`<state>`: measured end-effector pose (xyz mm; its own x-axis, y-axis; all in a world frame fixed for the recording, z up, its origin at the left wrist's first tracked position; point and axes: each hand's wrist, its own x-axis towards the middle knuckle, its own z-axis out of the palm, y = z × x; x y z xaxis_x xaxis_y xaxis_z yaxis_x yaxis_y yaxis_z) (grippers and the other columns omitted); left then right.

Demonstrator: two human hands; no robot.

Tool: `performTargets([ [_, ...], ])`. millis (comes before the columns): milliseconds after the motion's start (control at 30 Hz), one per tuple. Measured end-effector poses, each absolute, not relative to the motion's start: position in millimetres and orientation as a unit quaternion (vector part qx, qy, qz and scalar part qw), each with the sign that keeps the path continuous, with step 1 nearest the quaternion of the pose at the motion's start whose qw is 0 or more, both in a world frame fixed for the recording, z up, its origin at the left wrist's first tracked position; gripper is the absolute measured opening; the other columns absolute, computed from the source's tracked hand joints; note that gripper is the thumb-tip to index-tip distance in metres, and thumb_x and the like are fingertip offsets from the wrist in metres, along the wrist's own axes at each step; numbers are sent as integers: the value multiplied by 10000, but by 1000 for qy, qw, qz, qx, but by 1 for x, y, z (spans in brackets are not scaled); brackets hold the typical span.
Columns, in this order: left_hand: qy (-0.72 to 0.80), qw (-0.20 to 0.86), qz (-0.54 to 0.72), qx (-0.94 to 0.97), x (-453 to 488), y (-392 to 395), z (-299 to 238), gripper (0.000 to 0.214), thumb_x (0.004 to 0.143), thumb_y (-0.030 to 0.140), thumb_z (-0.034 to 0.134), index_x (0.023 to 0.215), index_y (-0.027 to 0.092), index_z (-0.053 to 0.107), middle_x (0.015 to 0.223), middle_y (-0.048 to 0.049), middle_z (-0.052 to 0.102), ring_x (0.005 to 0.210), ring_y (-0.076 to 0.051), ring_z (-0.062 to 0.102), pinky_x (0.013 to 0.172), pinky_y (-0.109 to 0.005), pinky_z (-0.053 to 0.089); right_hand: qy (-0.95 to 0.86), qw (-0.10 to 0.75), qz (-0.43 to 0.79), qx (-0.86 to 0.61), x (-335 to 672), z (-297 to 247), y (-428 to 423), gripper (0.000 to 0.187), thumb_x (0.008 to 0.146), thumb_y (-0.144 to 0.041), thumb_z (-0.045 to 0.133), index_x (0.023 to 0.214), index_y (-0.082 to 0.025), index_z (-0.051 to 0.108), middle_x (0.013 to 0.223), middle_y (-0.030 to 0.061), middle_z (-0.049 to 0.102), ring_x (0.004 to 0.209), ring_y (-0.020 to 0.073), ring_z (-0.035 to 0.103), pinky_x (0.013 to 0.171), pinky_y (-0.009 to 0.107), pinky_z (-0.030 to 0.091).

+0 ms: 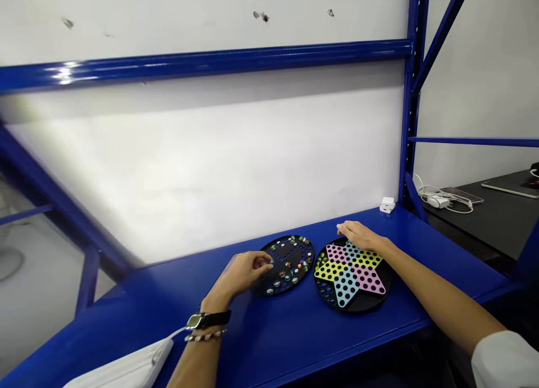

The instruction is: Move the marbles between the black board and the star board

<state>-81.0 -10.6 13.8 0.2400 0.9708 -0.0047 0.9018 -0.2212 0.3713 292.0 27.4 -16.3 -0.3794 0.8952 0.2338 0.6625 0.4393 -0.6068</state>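
Observation:
My left hand (249, 271) is at the left rim of a round black marble tray (281, 260), its thumb and fingertips pinched together. A small bluish marble (272, 261) shows at those fingertips. Several glass marbles, clear, green, white and orange, sit in the tray's holes. To the right lies a round Chinese checkers board (349, 270) with a pink, yellow and blue star full of black holes. Some green and blue marbles show along its left side. Over the board's far edge rests my right hand (357, 234), fingers stretched out to the left; their undersides are hidden.
Both boards lie on a blue metal shelf (252, 343) against a white wall. A white charger (387, 205) stands at the back right, and a white box-shaped device (126, 368) with a cable is at the front left. Blue posts frame the sides. Cables (442, 200) lie on a black table beyond.

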Motion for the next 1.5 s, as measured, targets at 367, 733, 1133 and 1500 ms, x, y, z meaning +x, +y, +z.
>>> performTargets([
  [367,413,107,314,848,33,-8,31,235,863,359,605,995,207,726,888,-38,733,788,-169,662,732,-274,537,-813,337,300,-368,243,-2,2,402,1001,-505,374,878,-197,601,893,46,635,817,185,561,767,315,450],
  [733,337,123,303,883,72,14,31,239,797,231,675,1032,204,709,942,-42,713,785,-151,650,766,-279,542,-756,342,427,-360,253,-14,19,561,915,-707,387,659,-211,435,559,-63,319,519,107,292,526,262,274],
  [1133,519,318,-20,793,-33,15,16,291,654,448,697,796,196,735,660,9,673,630,-159,590,528,-226,386,-813,182,142,-534,296,-14,28,236,963,-372,481,853,-203,603,915,68,665,784,194,578,636,279,361],
  [1500,491,215,211,817,12,11,18,327,821,465,587,929,184,715,870,-36,749,781,-183,659,704,-271,492,-809,218,141,-527,292,-19,30,279,938,-428,524,1043,-209,661,994,78,670,908,220,607,745,308,433],
])
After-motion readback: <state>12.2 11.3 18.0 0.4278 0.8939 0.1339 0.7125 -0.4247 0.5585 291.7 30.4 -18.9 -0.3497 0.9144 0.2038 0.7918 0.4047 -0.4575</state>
